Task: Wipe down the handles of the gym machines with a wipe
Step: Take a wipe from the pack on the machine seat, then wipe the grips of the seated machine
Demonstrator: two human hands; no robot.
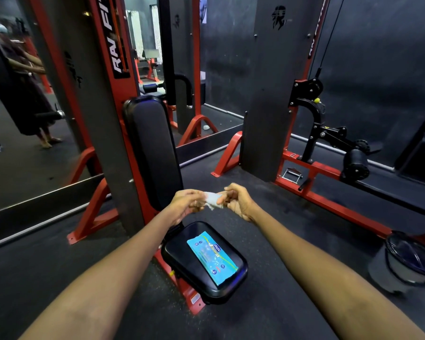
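Above the black seat pad (182, 251), both hands meet with a small white wipe (212, 200) stretched between them. Left hand (185, 202) pinches the wipe's left end, fingers curled around it; right hand (238, 201) pinches the right end, fingers curled the same way. Wipe looks crumpled, partly folded; can't tell how much is unfolded. On the seat pad lies a blue wipes pack (211, 257), flat, angled diagonally, directly below the hands. Behind the seat pad, the upright black back pad (152, 153) is mounted on a red machine frame (103, 45) with white lettering. Right of the seat pad, well apart, a second red-framed machine (334, 195) sits on the floor with a metal stirrup handle (292, 174) resting on its base rail and a black roller pad (356, 164) further right. Near the seat pad's right, by the frame edge, a dark bin with a bag liner (407, 261). Left of the back pad, a wall mirror (22, 119) reflects the gym.
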